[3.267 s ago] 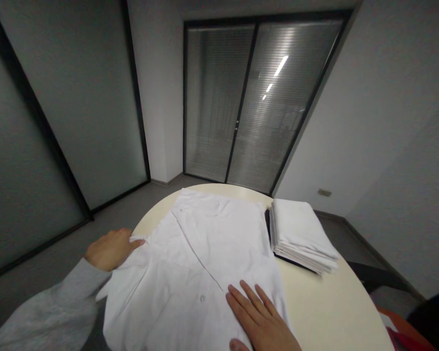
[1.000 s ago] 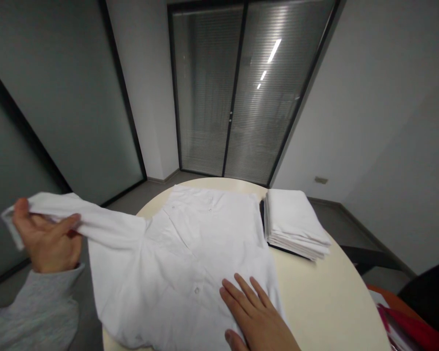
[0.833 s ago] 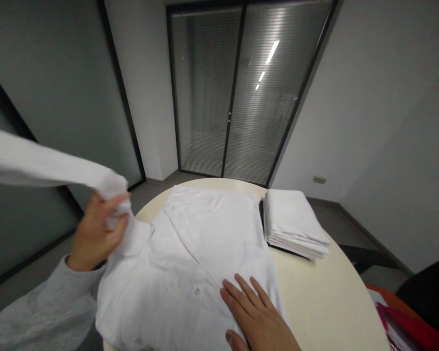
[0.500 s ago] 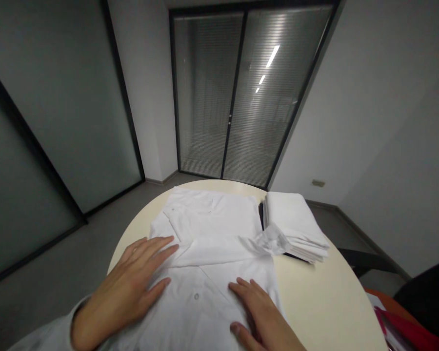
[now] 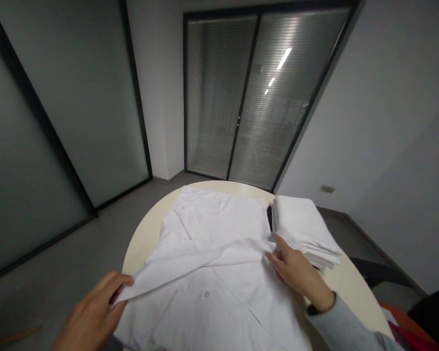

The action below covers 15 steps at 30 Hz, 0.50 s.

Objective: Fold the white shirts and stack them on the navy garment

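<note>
A white garment (image 5: 219,302) with small round snap buttons lies spread over the round table. Across its middle runs a long sleeve-like band (image 5: 190,261) of the same cloth. At the lower left, my left hand (image 5: 95,309) pinches the left end of this band between thumb and fingers, drawing it out past the garment's side. My right hand (image 5: 296,270) is closed on the band's right end, next to the stack of folded white cloth (image 5: 302,217). Part of the cloth under my right fingers is hidden.
The pale round table (image 5: 142,243) shows along its left and right edges. A dark chair (image 5: 431,312) with orange and red items stands at the lower right. Beyond the table are a glass door (image 5: 219,97) with blinds and a frosted glass panel (image 5: 76,97).
My left hand moved from lying flat to pinching the band's end, pulling it left and toward me. My right hand moved up and right onto the band's other end. The view shifted slightly.
</note>
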Each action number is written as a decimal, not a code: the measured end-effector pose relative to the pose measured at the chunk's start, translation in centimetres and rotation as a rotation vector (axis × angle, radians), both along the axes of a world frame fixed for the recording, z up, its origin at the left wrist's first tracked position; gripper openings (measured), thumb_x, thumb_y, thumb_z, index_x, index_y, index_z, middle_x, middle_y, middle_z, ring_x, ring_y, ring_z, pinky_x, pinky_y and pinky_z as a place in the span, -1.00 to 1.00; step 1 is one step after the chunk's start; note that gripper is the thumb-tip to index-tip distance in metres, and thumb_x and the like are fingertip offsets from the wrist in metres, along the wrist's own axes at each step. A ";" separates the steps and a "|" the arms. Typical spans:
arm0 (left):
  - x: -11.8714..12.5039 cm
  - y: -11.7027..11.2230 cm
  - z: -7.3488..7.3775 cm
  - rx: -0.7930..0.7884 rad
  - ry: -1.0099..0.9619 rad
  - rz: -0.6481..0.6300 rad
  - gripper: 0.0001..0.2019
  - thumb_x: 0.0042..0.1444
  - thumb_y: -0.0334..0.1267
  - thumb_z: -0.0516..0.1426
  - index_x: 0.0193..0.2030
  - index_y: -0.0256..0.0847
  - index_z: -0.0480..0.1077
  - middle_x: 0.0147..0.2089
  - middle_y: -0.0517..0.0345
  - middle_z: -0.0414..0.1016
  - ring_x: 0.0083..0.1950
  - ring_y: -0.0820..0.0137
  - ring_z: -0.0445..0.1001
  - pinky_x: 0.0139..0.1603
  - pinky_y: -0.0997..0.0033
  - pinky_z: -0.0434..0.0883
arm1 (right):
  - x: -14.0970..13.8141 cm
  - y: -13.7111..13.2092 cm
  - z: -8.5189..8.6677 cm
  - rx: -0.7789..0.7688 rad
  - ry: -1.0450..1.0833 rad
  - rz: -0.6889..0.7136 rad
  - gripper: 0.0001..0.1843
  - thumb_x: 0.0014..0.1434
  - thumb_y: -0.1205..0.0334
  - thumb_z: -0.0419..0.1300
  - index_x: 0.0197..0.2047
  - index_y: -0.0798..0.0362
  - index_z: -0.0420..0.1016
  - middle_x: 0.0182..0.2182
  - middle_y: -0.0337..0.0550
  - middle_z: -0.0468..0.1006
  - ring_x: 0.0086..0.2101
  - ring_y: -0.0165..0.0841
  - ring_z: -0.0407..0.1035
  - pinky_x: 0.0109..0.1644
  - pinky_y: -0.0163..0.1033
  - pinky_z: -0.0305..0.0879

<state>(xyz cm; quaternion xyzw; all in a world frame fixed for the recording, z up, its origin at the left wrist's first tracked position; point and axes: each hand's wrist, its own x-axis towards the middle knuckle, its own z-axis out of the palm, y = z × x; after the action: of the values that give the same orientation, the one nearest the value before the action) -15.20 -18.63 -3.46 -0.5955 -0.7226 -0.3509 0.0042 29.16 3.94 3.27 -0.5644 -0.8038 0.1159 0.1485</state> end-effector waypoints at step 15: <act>-0.6 -2.2 -3.7 0.046 -0.071 0.054 -0.90 0.14 -0.16 0.16 -0.24 -0.01 0.50 -0.29 0.19 0.49 -0.32 0.33 0.54 -0.38 0.52 0.48 | -9.9 3.8 11.0 0.150 0.695 0.327 -0.54 0.38 -0.18 0.07 0.13 -0.03 0.39 0.08 -0.08 0.55 -0.10 -0.30 0.51 -0.02 -0.14 0.53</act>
<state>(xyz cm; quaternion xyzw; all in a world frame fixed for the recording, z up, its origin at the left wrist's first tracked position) -15.76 -20.85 -7.12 -0.5629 -0.7297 -0.3882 0.0017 19.26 7.69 14.26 -0.3435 -0.7911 0.2633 0.4322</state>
